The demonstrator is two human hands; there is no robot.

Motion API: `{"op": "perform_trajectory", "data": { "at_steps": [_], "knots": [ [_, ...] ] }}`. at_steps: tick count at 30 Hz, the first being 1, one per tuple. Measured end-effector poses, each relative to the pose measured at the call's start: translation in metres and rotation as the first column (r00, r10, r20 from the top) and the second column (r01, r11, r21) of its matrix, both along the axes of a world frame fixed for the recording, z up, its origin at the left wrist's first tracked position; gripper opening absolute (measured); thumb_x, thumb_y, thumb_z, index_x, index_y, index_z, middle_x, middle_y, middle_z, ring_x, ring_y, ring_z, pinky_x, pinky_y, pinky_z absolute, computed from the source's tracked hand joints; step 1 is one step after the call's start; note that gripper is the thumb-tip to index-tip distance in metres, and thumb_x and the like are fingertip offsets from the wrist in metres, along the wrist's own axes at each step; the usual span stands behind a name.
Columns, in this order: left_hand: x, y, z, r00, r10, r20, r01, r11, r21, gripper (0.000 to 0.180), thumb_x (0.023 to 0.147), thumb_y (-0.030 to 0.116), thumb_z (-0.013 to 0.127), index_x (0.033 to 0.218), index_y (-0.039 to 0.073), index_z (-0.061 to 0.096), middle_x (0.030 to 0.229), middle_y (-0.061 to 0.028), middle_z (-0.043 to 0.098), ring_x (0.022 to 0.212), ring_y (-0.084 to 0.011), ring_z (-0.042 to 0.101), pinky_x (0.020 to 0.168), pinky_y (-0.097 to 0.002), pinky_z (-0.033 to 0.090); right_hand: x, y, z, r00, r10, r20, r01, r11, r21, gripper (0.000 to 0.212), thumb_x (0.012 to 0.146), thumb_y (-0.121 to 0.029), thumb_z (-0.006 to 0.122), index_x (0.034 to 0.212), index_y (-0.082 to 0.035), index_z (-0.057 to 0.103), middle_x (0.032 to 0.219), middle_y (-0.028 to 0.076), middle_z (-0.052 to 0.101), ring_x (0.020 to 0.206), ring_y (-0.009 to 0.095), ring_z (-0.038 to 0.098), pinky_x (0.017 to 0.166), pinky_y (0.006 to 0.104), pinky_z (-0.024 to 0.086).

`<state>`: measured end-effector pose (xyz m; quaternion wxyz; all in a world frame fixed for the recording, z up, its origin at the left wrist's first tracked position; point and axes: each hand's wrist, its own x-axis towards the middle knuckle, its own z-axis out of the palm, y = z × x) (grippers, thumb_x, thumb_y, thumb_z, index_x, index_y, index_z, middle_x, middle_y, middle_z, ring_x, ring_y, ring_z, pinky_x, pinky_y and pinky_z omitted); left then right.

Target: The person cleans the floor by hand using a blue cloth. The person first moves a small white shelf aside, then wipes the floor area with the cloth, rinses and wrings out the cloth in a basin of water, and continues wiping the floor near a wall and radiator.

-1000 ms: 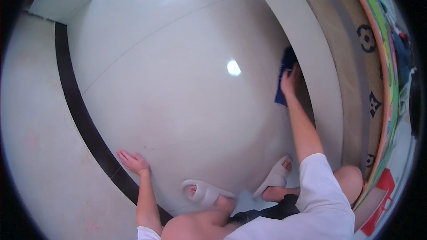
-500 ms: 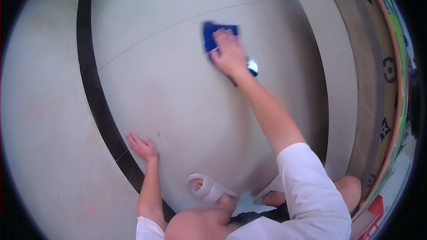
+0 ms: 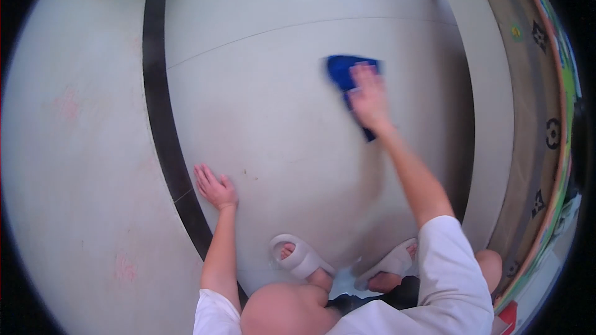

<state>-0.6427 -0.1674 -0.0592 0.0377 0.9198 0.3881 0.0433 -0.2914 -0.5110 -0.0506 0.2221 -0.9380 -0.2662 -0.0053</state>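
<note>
A dark blue cloth (image 3: 345,77) lies bunched on the pale tiled floor, right of the middle. My right hand (image 3: 370,100) presses down on top of it with the arm stretched out, and keeps hold of it. The palm hides part of the cloth, and a strip of it sticks out near the wrist. To the left, my left hand (image 3: 215,190) rests on the floor beside the dark baseboard strip, fingers extended and nothing in it.
A pale wall (image 3: 81,149) rises at the left above the dark baseboard (image 3: 162,105). Small dark specks (image 3: 250,175) lie on the floor near my left hand. A pale bed or furniture rail (image 3: 496,111) with brown patterned fabric (image 3: 526,105) runs along the right. My sandals (image 3: 303,257) stand below.
My right hand and the blue cloth have slid right relative to the floor lines and my left hand. The whole view has shifted. My left hand stays by the baseboard.
</note>
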Motion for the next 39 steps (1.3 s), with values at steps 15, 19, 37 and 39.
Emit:
{"op": "perform_trajectory", "data": {
  "at_steps": [15, 19, 37, 39],
  "knots": [
    [0.009, -0.007, 0.001, 0.999, 0.025, 0.021, -0.024, 0.997, -0.067, 0.076, 0.090, 0.032, 0.053, 0.157, 0.004, 0.029, 0.166, -0.0163, 0.023, 0.154, -0.0312, 0.018, 0.124, -0.0504, 0.012, 0.038, 0.068, -0.011, 0.993, -0.033, 0.110, 0.050, 0.986, -0.157, 0.066, 0.096, -0.039, 0.053, 0.155, -0.016, 0.037, 0.163, 0.009, 0.033, 0.150, 0.031, 0.030, 0.123, 0.0501, 0.021],
    [0.009, -0.006, -0.002, 0.999, 0.023, 0.043, -0.021, 0.999, -0.044, 0.074, 0.092, 0.034, 0.051, 0.157, 0.005, 0.030, 0.166, -0.0155, 0.023, 0.154, -0.0307, 0.020, 0.123, -0.0508, 0.013, -0.033, 0.151, 0.012, 0.910, 0.412, -0.031, -0.413, 0.910, -0.038, 0.066, 0.089, -0.032, 0.060, 0.151, -0.016, 0.044, 0.162, 0.004, 0.036, 0.151, 0.026, 0.028, 0.125, 0.0476, 0.019],
    [0.011, -0.007, 0.003, 0.998, 0.031, 0.056, -0.026, 0.996, -0.088, 0.075, 0.093, 0.037, 0.049, 0.158, 0.005, 0.029, 0.165, -0.0168, 0.024, 0.154, -0.0324, 0.020, 0.123, -0.0534, 0.014, 0.085, 0.105, -0.022, 0.903, -0.400, 0.156, 0.429, 0.856, -0.288, 0.066, 0.101, -0.045, 0.043, 0.159, -0.015, 0.029, 0.166, 0.009, 0.026, 0.153, 0.031, 0.025, 0.123, 0.0518, 0.019],
    [0.013, -0.005, 0.005, 0.998, 0.034, 0.054, -0.030, 0.996, -0.082, 0.074, 0.094, 0.036, 0.048, 0.157, 0.004, 0.029, 0.164, -0.0177, 0.025, 0.154, -0.0335, 0.020, 0.122, -0.0539, 0.014, 0.075, 0.148, -0.021, 0.952, -0.259, 0.163, 0.295, 0.918, -0.264, 0.067, 0.102, -0.046, 0.041, 0.159, -0.014, 0.029, 0.166, 0.010, 0.026, 0.153, 0.031, 0.024, 0.123, 0.0501, 0.018]
  ]
}}
